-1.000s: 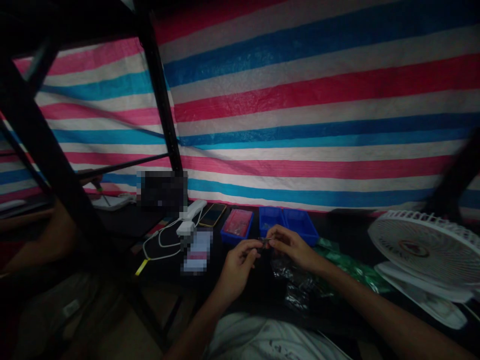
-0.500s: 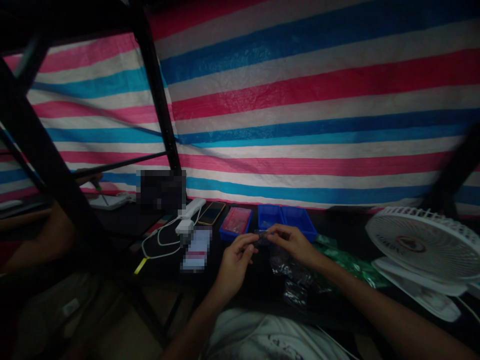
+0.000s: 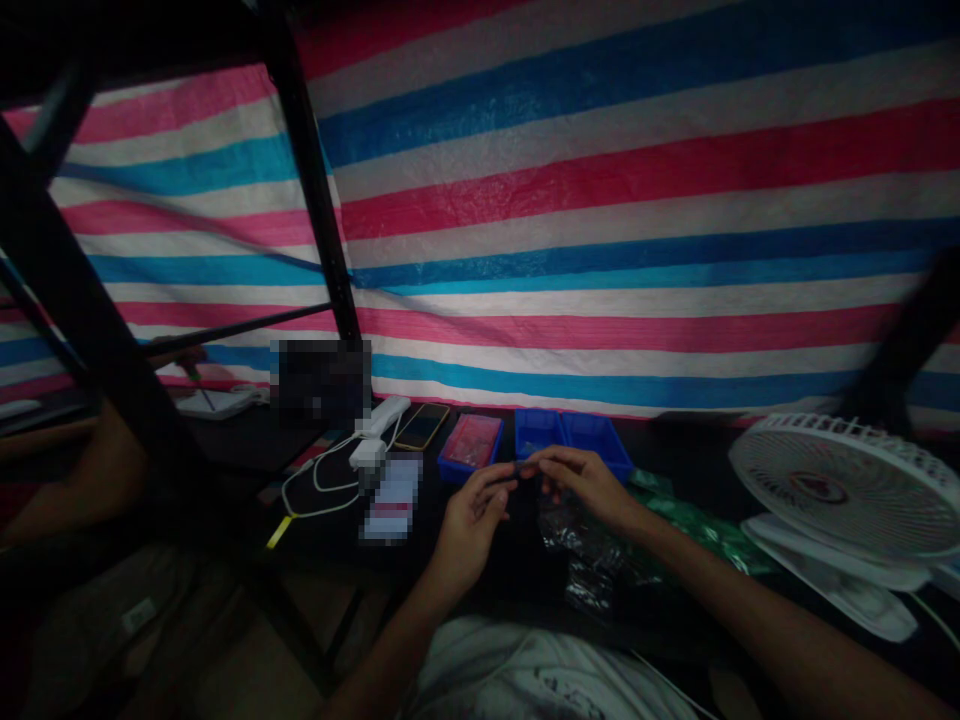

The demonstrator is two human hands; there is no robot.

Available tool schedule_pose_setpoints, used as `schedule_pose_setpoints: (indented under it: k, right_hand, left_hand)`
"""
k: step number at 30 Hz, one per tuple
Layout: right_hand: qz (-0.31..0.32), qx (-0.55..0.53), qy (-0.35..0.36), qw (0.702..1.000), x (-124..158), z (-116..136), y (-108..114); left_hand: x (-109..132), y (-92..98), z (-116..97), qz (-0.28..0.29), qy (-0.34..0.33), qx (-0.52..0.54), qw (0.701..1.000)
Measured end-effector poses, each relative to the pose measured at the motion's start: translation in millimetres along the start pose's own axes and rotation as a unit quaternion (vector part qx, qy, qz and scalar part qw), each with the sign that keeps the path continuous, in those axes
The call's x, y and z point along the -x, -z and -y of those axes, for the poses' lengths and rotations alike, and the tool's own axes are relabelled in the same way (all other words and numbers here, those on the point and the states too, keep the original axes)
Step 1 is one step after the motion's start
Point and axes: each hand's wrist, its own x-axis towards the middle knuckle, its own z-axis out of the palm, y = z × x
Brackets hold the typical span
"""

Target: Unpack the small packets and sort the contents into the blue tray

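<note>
Low over the dark table, my left hand (image 3: 474, 520) and my right hand (image 3: 581, 482) meet fingertip to fingertip. Pinched between them is a small plastic bag (image 3: 523, 468), dark and thin from this angle; its contents cannot be made out. Just below my right hand lie clear plastic bags (image 3: 591, 588), shiny and crumpled. Behind my fingers stand two joined blue bins (image 3: 619, 462), with a few small things in the left one. Left of these is another blue bin (image 3: 451, 472) holding a pinkish-red packet (image 3: 474, 442).
Green plastic packaging (image 3: 694, 525) lies by my right forearm, beside a white clip fan (image 3: 840, 500). To the left are a phone (image 3: 422, 427), a blurred-out screen (image 3: 393, 500), white cables (image 3: 319, 488) and a black metal post (image 3: 311, 190). Another person's arm (image 3: 112, 465) is at far left.
The bag between my fingertips has turned and shows less of its face. My right fingers have shifted slightly left and down, closer to the left fingertips.
</note>
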Motion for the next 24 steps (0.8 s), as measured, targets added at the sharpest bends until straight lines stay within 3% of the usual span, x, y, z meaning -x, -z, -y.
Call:
schedule_pose_setpoints:
  k: [11, 18, 24]
  right_hand:
    - [-0.045, 0.036, 0.014, 0.998, -3, -6, 2]
    - [-0.024, -0.061, -0.004, 0.998, -1, -6, -4]
    - [0.017, -0.018, 0.007, 1.000, 1, -5, -3]
  left_hand:
    - [1, 0.3, 8, 0.003, 0.021, -0.023, 1.000]
    - [2, 0.5, 7, 0.028, 0.010, -0.031, 0.999]
    - [1, 2.1, 11, 0.019, -0.009, -0.041, 0.999]
